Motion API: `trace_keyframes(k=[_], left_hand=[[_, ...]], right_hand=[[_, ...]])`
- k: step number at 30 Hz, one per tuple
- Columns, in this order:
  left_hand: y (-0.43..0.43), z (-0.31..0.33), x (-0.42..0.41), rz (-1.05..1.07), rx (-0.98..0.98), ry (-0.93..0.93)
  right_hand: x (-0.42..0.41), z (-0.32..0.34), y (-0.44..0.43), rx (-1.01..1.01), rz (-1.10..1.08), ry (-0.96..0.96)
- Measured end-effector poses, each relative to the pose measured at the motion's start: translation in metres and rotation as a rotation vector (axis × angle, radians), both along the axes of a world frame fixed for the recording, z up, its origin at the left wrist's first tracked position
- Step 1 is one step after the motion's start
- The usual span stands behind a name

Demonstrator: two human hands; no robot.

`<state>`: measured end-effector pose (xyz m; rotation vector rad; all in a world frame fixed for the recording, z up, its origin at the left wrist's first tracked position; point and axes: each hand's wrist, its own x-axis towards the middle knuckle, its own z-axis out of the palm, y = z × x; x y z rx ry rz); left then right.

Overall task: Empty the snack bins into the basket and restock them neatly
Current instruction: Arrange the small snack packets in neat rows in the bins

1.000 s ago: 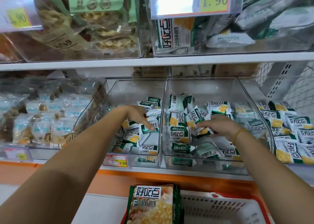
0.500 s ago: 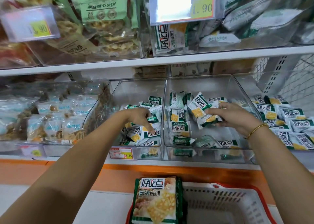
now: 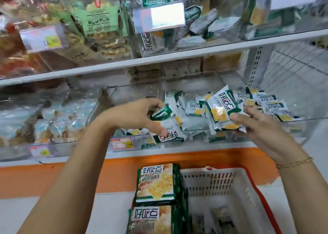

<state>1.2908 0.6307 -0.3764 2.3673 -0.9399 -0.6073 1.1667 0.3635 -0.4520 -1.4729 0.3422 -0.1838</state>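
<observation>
Snack packets were pinched in a fan by my right hand, and my left hand gripped another bunch. Both hung over the front edge of the lower shelf, before the clear bin and above the basket. The glossy wrappers could slide apart in so loose a pinch and drop beside the basket. The front packet on the right was tilted, its long axis climbing toward the shelf's back right corner, print facing me.
</observation>
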Motion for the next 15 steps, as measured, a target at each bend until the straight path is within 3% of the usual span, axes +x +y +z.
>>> trace_keyframes(k=[3, 6, 12, 15], left_hand=[[-0.039, -0.041, -0.036, -0.188, 0.305, -0.023], [-0.077, -0.106, -0.068, -0.256, 0.443, 0.077], [-0.108, -0.262, -0.135, -0.086, 0.593, 0.317], [-0.1, -0.321, -0.164, 0.059, 0.614, 0.318]], right_hand=[[-0.032, -0.039, -0.007, -0.155, -0.022, 0.155], [-0.053, -0.091, -0.01, -0.296, 0.095, 0.356], [-0.071, -0.211, 0.003, -0.825, 0.296, 0.737], [-0.092, -0.257, 0.016, -0.769, 0.339, 0.9]])
